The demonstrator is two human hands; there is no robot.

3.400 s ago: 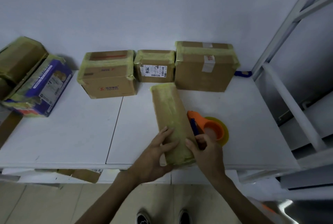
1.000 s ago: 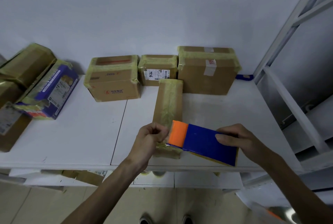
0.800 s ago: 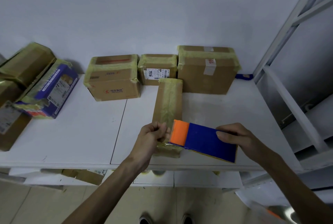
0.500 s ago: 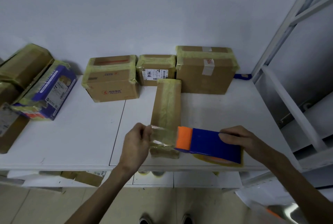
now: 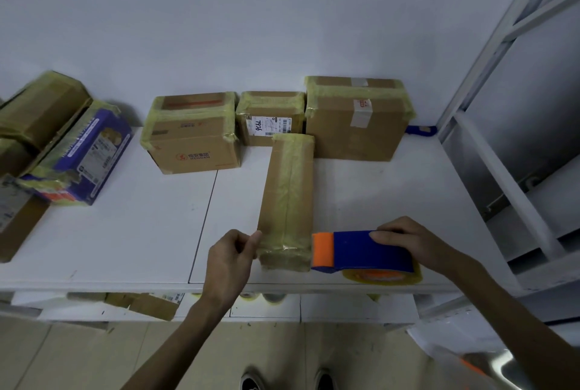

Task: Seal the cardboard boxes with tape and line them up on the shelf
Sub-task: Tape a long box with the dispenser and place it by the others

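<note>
Shelf (image 5: 125,232): white board that carries everything; its front edge runs just below my hands.
Long box (image 5: 288,182): narrow cardboard box lying flat, lengthwise from the front edge toward the back row. Its far end reaches the small box and the large box. Yellowish tape covers its top.
Tape strip (image 5: 285,240): glossy band crossing the near end of the long box, between my two hands.
Left hand (image 5: 230,259): at the near left corner of the long box. My thumb and forefinger are pressed together, pinching the left end of the tape strip.
Right hand (image 5: 411,243): my fingers are curled over the back of the tape dispenser, gripping it firmly.
Tape dispenser (image 5: 361,251): blue body with an orange head. The head touches the right side of the long box at its near end.
Tape roll (image 5: 383,276): yellowish, showing under the dispenser near the front edge.
Back row: the printed box (image 5: 194,142), the small box (image 5: 271,116) with a white label, and the large box (image 5: 351,126) stand side by side along the back edge, all taped.
Left edge: the purple box (image 5: 84,154) leans against other taped cartons.
</note>
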